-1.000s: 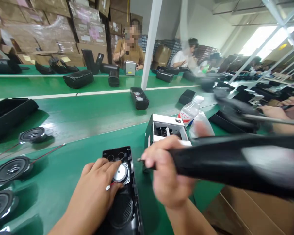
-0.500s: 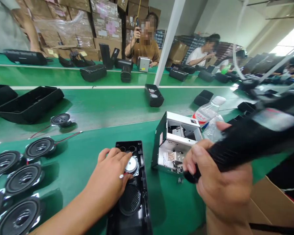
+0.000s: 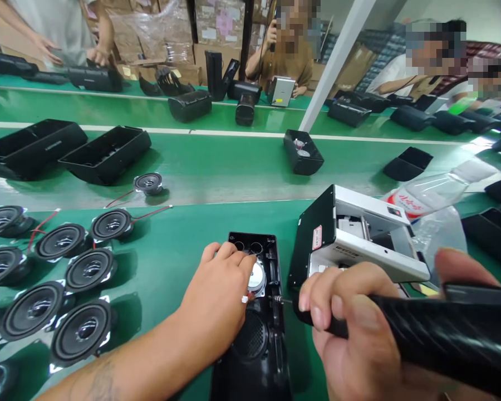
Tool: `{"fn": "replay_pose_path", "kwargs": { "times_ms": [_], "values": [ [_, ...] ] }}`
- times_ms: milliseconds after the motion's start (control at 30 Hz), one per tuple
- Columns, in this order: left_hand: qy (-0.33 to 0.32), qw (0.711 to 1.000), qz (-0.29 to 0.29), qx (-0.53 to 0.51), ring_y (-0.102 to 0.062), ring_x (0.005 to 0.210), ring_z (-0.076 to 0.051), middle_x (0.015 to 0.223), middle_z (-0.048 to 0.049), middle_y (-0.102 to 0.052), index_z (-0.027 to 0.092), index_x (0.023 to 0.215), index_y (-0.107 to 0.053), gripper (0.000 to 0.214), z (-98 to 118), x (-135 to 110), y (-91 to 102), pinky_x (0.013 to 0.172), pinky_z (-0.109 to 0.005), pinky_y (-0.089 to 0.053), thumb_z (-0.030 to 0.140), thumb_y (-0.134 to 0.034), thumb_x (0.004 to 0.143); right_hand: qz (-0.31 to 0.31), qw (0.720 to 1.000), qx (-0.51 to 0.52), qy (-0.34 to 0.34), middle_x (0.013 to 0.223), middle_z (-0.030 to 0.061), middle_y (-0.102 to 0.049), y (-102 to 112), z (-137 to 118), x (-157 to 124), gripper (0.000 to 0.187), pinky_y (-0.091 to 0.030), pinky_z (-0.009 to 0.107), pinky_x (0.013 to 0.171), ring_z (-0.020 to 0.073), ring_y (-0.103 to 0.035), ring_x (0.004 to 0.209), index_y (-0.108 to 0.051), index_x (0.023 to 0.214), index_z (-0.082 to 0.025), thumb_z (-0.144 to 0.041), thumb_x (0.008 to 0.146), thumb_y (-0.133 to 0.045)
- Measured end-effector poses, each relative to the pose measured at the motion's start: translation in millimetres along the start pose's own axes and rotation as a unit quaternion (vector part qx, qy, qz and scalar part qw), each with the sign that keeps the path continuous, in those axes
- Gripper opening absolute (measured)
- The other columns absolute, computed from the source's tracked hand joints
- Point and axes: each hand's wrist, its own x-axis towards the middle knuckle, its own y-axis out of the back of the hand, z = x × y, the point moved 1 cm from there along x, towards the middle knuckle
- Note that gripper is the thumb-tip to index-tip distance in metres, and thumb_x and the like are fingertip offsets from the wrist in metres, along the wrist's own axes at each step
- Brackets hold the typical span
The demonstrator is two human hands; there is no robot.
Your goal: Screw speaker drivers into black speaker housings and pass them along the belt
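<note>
A black speaker housing [image 3: 256, 345] lies on the green bench in front of me. My left hand [image 3: 219, 289] rests flat on its upper part, fingers spread over a small silver driver [image 3: 256, 277] seated in it. My right hand [image 3: 359, 328] is closed round a long black electric screwdriver [image 3: 434, 334]. Its bit [image 3: 280, 299] points left and touches the housing beside the driver. A white and black box-shaped device [image 3: 350, 239] stands just right of the housing.
Several loose black speaker cones [image 3: 81, 273] with red wires lie at the left. Empty black housings [image 3: 104, 153] sit on the green conveyor [image 3: 217, 167] beyond. A plastic water bottle [image 3: 434, 192] lies at the right. Other people work at the far side.
My right hand brought the screwdriver down and left, from beside the white box to the housing, so its bit now meets it. The left hand stayed on the driver.
</note>
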Motion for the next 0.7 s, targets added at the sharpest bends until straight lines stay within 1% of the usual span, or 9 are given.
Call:
{"fn": "replay_pose_path", "kwargs": {
  "times_ms": [33,67,100,200,300,533,633,700],
  "values": [
    [0.0,1.0,-0.005,-0.002,-0.062,0.117,-0.035,0.122,-0.0105,-0.08,0.015,0.136,-0.073,0.043,0.2,0.3,0.6,0.109,-0.054,-0.043,0.009,-0.071,0.093,0.007,1.0,0.004,0.0,0.072,-0.0094,-0.06,-1.5,5.2,-2.3,0.05,-0.053,0.035,0.05,0.0155,-0.053,0.05,-0.054,0.146,-0.036,-0.017,0.104,-0.073],
    [0.0,1.0,-0.008,-0.003,-0.062,0.117,-0.035,0.121,-0.0104,-0.08,0.015,0.136,-0.073,0.044,0.4,0.6,1.2,0.108,-0.053,-0.043,0.008,-0.071,0.093,0.007,1.0,0.006,0.0,0.073,-0.0094,-0.06,-1.8,9.6,-4.3,0.055,-0.053,0.035,0.051,0.0156,-0.053,0.051,-0.05,0.151,-0.036,-0.014,0.104,-0.07],
    [0.0,1.0,-0.011,-0.004,-0.063,0.116,-0.035,0.121,-0.0103,-0.08,0.015,0.136,-0.073,0.044,0.5,0.9,1.7,0.108,-0.053,-0.043,0.008,-0.07,0.092,0.0,1.0,0.007,-0.002,0.073,-0.0094,-0.06,-1.4,13.3,-5.8,0.056,-0.054,0.035,0.052,0.0154,-0.054,0.051,-0.049,0.152,-0.035,-0.012,0.105,-0.068],
    [0.0,1.0,-0.011,-0.006,-0.062,0.114,-0.035,0.119,-0.0099,-0.08,0.014,0.135,-0.074,0.043,0.4,1.8,2.6,0.106,-0.053,-0.043,0.007,-0.07,0.092,-0.021,1.0,-0.005,-0.008,0.074,-0.0091,-0.059,2.4,19.9,-7.8,0.055,-0.054,0.036,0.054,0.0154,-0.057,0.053,-0.048,0.153,-0.033,-0.011,0.106,-0.065],
    [-0.001,1.0,-0.009,-0.007,-0.062,0.114,-0.034,0.118,-0.0092,-0.08,0.014,0.134,-0.074,0.042,0.1,2.2,3.1,0.106,-0.052,-0.042,0.007,-0.069,0.093,-0.027,0.999,-0.017,-0.018,0.075,-0.0092,-0.06,5.1,23.2,-8.4,0.054,-0.054,0.037,0.057,0.0163,-0.059,0.056,-0.047,0.153,-0.032,-0.013,0.106,-0.067],
    [0.003,1.0,-0.025,0.003,-0.062,0.114,-0.034,0.117,-0.008,-0.08,0.015,0.131,-0.075,0.041,1.3,2.7,4.1,0.104,-0.051,-0.041,0.005,-0.068,0.092,-0.062,0.998,-0.007,-0.023,0.078,-0.0086,-0.059,7.4,30.7,-11.7,0.054,-0.053,0.036,0.056,0.0152,-0.059,0.058,-0.049,0.152,-0.035,-0.009,0.107,-0.063],
    [-0.003,1.0,-0.018,0.014,-0.062,0.113,-0.034,0.117,-0.0083,-0.08,0.015,0.129,-0.075,0.039,2.5,3.2,3.2,0.103,-0.052,-0.041,0.005,-0.068,0.092,-0.1,0.995,-0.022,-0.011,0.078,-0.0081,-0.058,11.6,34.3,-14.4,0.053,-0.054,0.036,0.057,0.0159,-0.059,0.059,-0.049,0.15,-0.036,-0.012,0.106,-0.064],
    [-0.01,1.0,-0.015,0.02,-0.062,0.112,-0.034,0.116,-0.0087,-0.08,0.015,0.124,-0.075,0.035,3.0,3.4,2.4,0.103,-0.052,-0.041,0.006,-0.067,0.091,-0.133,0.989,-0.061,-0.014,0.077,-0.0072,-0.058,14.6,36.9,-16.4,0.05,-0.057,0.038,0.06,0.018,-0.062,0.062,-0.05,0.148,-0.036,-0.019,0.105,-0.068]
  ]
}}
